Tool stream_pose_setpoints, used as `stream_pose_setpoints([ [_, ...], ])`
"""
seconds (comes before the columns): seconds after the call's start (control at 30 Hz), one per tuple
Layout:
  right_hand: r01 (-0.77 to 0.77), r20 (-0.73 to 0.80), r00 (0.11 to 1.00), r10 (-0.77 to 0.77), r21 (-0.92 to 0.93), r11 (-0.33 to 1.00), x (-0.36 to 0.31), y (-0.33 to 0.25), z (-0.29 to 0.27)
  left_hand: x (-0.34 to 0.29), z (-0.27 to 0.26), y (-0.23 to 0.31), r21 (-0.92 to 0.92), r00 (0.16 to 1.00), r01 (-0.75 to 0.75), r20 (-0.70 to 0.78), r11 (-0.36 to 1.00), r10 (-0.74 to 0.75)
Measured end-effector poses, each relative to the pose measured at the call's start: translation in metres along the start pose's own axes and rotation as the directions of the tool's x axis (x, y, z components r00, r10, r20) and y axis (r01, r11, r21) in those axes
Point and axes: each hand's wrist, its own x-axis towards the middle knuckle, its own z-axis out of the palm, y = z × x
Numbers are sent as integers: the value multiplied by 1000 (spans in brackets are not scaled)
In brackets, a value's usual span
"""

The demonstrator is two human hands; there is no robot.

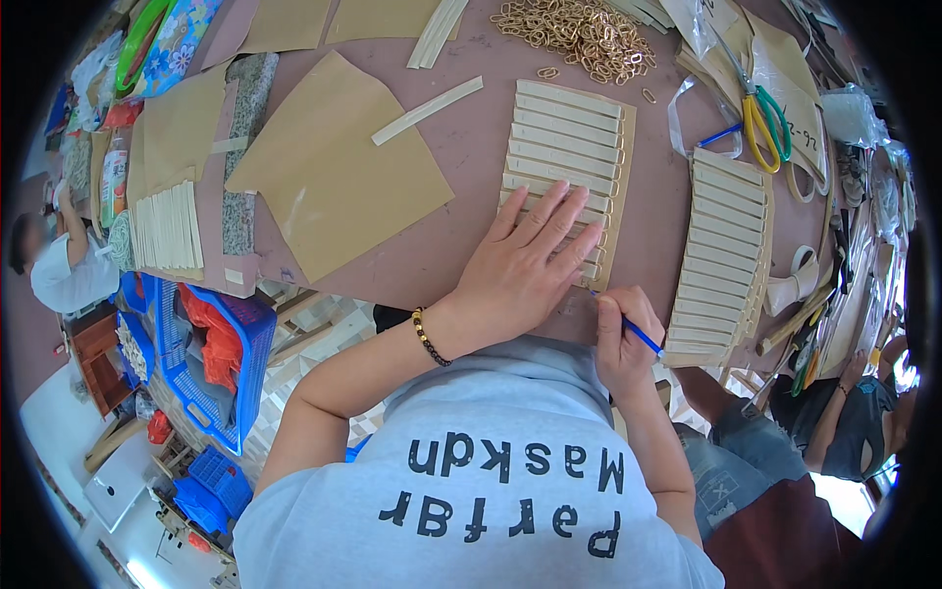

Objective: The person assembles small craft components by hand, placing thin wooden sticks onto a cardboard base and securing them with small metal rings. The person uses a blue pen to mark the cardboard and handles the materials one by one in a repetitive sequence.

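My left hand [535, 257] lies flat with its fingers spread over a row of cream strips [564, 123], pressing on the brown card [626, 137] beneath them. Small gold oval rings [619, 167] line the right ends of the strips. A blue pen [643, 337] is gripped in my right hand [624, 344], just below the card's lower right corner. Its tip points up and left toward the card's lower edge, close to my left hand. Whether the tip touches the card I cannot tell.
A second card of strips [721, 250] lies to the right, below yellow- and green-handled scissors [767, 128]. Loose gold rings [579, 39] are heaped at the far side. Left are a large brown sheet [343, 167], a loose strip [427, 110] and a blue basket [221, 393]. People sit nearby.
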Motion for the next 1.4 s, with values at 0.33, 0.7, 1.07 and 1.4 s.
stream_pose_setpoints([
  [0.33, -279, -142, 934, 326, 277, 919, 0, 5, -7, 0, -2, 0, 0, 1000, 1, 13, 1000, -1],
  [0.7, -421, 87, 765, 638, 818, 393, 71, -9, -14, -3, -21, -1, -232, 998, -12, 60, 973, 27],
  [1.07, -79, -143, 985, 99, 136, 988, 79, -3, -3, -21, -16, -4, -392, 993, -44, -116, 919, -2],
  [1.4, -263, -396, 865, 307, 164, 951, 13, 22, -136, -39, -32, -22, -372, 974, 8, -206, 928, -90],
])
